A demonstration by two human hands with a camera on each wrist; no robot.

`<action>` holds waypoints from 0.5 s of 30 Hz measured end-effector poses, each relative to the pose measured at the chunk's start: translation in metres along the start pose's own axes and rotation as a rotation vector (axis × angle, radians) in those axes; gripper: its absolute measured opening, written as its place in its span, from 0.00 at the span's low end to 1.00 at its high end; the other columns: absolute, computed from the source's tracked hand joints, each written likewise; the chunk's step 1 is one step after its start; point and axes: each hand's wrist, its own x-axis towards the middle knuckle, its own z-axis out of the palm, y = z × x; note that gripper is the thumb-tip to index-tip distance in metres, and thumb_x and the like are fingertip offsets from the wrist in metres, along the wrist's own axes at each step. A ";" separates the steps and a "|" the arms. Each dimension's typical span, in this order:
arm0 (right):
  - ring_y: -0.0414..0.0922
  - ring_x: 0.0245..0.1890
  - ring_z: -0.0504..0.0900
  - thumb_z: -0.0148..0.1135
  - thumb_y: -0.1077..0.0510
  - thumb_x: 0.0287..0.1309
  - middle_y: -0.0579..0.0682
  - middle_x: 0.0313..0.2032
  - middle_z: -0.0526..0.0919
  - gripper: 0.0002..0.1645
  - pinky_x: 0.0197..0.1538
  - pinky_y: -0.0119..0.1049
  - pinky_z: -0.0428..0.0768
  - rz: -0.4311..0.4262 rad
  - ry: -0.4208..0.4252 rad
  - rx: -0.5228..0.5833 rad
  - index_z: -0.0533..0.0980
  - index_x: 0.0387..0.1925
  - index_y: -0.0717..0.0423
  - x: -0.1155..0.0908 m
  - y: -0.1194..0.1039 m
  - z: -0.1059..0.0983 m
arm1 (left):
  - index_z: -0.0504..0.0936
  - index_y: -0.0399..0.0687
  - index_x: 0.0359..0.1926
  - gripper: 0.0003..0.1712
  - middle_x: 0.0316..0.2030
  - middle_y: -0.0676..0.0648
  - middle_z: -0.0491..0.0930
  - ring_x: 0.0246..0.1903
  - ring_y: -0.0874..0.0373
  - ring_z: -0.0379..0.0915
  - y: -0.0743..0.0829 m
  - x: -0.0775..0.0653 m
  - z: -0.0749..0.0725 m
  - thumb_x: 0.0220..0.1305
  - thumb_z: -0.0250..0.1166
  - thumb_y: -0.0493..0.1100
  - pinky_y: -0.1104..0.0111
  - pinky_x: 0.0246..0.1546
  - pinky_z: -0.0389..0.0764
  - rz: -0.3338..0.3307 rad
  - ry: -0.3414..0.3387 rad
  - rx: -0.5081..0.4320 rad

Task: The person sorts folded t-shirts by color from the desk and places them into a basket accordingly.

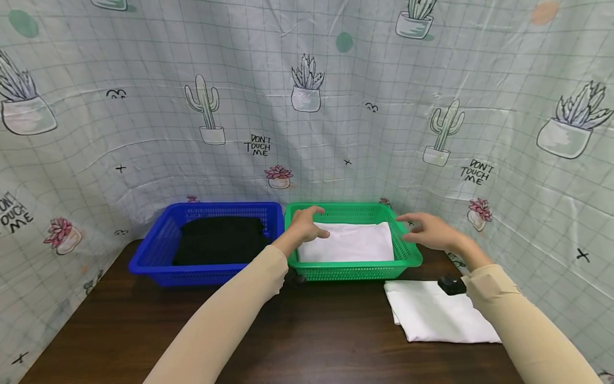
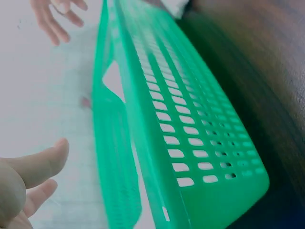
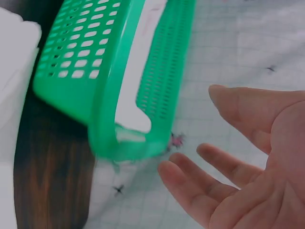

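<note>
My left hand (image 1: 303, 225) hovers over the left side of a green plastic basket (image 1: 352, 273), thumb and fingers apart and nothing in them. On the other side, my right hand (image 1: 434, 232) hangs by the basket's right rim, also empty, its fingers spread and slightly bent. A folded white cloth (image 1: 347, 244) lies inside this basket, between the two hands. Both wrist views show a gap between each hand and the green rim. Below my right forearm, another folded white cloth (image 1: 438, 314) lies on the table, partly covered by the sleeve.
A blue plastic basket (image 1: 206, 268) holding folded black fabric (image 1: 221, 239) stands directly left of the green one. Both sit at the back of a dark wooden table (image 1: 312, 336). A printed curtain (image 1: 336, 144) hangs close behind and along both sides.
</note>
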 end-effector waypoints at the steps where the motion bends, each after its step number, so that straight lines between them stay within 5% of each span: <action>1: 0.66 0.59 0.84 0.66 0.59 0.74 0.71 0.70 0.73 0.32 0.54 0.54 0.85 -0.007 0.017 0.002 0.71 0.73 0.64 -0.010 0.001 -0.003 | 0.73 0.54 0.76 0.40 0.81 0.36 0.56 0.80 0.40 0.51 0.001 -0.005 -0.001 0.67 0.76 0.39 0.45 0.71 0.71 0.032 -0.005 -0.013; 8: 0.68 0.60 0.82 0.64 0.56 0.76 0.72 0.69 0.73 0.34 0.51 0.46 0.85 0.058 0.070 0.010 0.67 0.76 0.63 -0.083 0.017 -0.016 | 0.73 0.57 0.76 0.37 0.77 0.40 0.66 0.73 0.40 0.68 0.008 -0.050 0.008 0.69 0.75 0.42 0.46 0.64 0.79 0.239 -0.112 -0.112; 15: 0.69 0.58 0.83 0.63 0.56 0.77 0.78 0.68 0.71 0.38 0.48 0.44 0.86 0.149 0.039 0.077 0.62 0.78 0.67 -0.129 0.054 -0.008 | 0.77 0.60 0.72 0.36 0.70 0.43 0.75 0.67 0.44 0.76 0.010 -0.092 0.044 0.65 0.78 0.40 0.52 0.62 0.82 0.322 -0.222 -0.275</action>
